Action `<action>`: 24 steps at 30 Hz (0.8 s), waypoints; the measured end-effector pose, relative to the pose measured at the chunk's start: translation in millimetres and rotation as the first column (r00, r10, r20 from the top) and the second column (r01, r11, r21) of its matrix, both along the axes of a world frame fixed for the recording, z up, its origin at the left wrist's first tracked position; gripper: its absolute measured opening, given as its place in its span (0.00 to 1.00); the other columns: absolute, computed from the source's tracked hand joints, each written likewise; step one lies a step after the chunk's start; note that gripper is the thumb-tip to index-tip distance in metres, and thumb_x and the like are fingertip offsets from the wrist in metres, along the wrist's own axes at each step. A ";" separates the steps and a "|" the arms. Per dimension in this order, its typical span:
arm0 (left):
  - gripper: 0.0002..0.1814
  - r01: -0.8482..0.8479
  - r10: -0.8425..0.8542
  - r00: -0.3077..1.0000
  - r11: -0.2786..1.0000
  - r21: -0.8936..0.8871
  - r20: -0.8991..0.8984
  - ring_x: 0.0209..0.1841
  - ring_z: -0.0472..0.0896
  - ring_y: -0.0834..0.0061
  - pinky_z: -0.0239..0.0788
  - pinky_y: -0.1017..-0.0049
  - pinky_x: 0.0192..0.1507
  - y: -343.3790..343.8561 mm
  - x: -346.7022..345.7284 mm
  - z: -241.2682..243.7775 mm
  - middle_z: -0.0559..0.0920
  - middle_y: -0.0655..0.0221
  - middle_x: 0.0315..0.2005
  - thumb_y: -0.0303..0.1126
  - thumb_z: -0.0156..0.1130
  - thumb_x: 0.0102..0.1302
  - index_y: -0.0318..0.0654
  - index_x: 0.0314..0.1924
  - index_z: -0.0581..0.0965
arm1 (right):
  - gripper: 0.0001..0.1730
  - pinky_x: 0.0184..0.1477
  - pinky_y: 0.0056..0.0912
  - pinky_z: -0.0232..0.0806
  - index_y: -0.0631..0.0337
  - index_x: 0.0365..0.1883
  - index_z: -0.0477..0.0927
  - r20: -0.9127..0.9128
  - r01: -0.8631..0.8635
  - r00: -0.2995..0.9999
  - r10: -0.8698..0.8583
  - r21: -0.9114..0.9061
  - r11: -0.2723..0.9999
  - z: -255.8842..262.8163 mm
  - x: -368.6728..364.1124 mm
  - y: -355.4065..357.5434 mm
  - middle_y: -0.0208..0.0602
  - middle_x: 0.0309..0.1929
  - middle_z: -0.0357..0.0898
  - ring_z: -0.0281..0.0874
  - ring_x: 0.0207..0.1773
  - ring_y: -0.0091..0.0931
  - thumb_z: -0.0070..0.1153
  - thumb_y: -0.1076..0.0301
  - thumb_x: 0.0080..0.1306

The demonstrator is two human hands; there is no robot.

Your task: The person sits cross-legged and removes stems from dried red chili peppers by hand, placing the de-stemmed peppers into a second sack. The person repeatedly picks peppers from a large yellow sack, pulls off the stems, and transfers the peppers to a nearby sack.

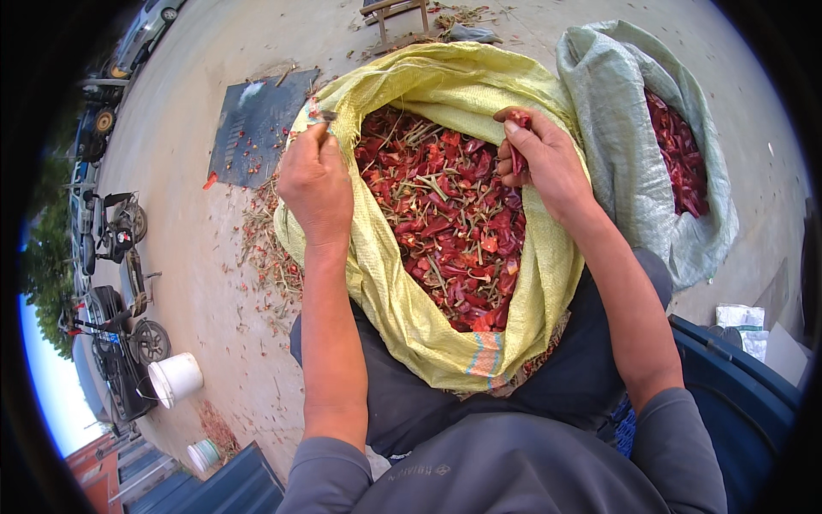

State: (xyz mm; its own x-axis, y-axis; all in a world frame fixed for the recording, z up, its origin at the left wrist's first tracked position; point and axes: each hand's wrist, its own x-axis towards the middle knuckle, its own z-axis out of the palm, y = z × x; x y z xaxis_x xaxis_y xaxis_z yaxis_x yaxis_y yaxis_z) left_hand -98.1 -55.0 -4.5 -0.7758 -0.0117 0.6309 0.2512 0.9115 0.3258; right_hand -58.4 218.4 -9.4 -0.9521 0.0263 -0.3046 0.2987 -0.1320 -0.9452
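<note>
A yellow woven sack (pixel 376 276) stands between my knees, its mouth rolled wide. Dried red chili peppers (pixel 449 238), mixed with loose stems, fill it. Over the left side of the rim, my left hand (pixel 316 183) pinches a small dark object (pixel 328 116) between thumb and fingers; what it is I cannot tell. My right hand (pixel 546 157) is above the right side of the opening, its fingers curled around a red pepper piece (pixel 517 154). The hands are apart, with the pepper-filled opening between them.
A pale green woven sack (pixel 616 141) holding red peppers stands at the right. Left lie a dark mat (pixel 257 128) and scattered stems (pixel 270 250). Beyond are a white bucket (pixel 176 379) and parked motorbikes (pixel 119 308). A wooden stool (pixel 399 16) is ahead; a blue metal surface (pixel 725 398) is at lower right.
</note>
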 end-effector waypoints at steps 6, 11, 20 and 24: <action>0.10 0.297 -0.140 0.773 0.942 -0.159 0.619 0.39 0.85 0.52 0.75 0.58 0.44 57.7 3.3 -65.8 0.87 0.56 0.34 0.32 0.69 0.62 0.37 0.42 0.84 | 0.17 0.29 0.21 0.71 0.58 0.41 0.74 -0.056 -0.056 0.997 0.057 0.026 0.998 -2.7 0.2 -1.8 0.29 0.33 0.78 0.76 0.30 0.17 0.53 0.52 0.77; 0.10 0.256 -0.422 0.604 0.906 0.337 0.676 0.39 0.87 0.62 0.76 0.67 0.45 57.1 12.7 -43.6 0.88 0.55 0.35 0.27 0.70 0.60 0.34 0.42 0.84 | 0.27 0.28 0.22 0.71 0.58 0.30 0.75 0.023 -0.078 0.997 0.076 0.162 0.984 -8.1 -2.5 8.2 0.26 0.23 0.75 0.72 0.22 0.17 0.59 0.41 0.72; 0.09 0.005 -0.663 0.666 0.463 0.886 0.343 0.40 0.80 0.83 0.74 0.81 0.45 59.8 39.5 -10.4 0.83 0.71 0.38 0.20 0.64 0.68 0.33 0.47 0.78 | 0.23 0.25 0.25 0.66 0.65 0.35 0.85 0.015 -0.258 0.965 0.263 0.255 0.932 -4.9 4.6 0.6 0.27 0.25 0.80 0.71 0.22 0.17 0.65 0.48 0.69; 0.10 0.100 -0.691 0.644 0.501 0.860 0.328 0.41 0.82 0.82 0.75 0.80 0.47 73.1 56.8 -11.8 0.84 0.69 0.38 0.19 0.67 0.65 0.33 0.45 0.77 | 0.22 0.26 0.25 0.64 0.64 0.42 0.86 -0.011 -0.314 0.946 0.323 0.214 0.925 -3.0 8.6 -6.1 0.26 0.25 0.79 0.70 0.23 0.16 0.68 0.51 0.67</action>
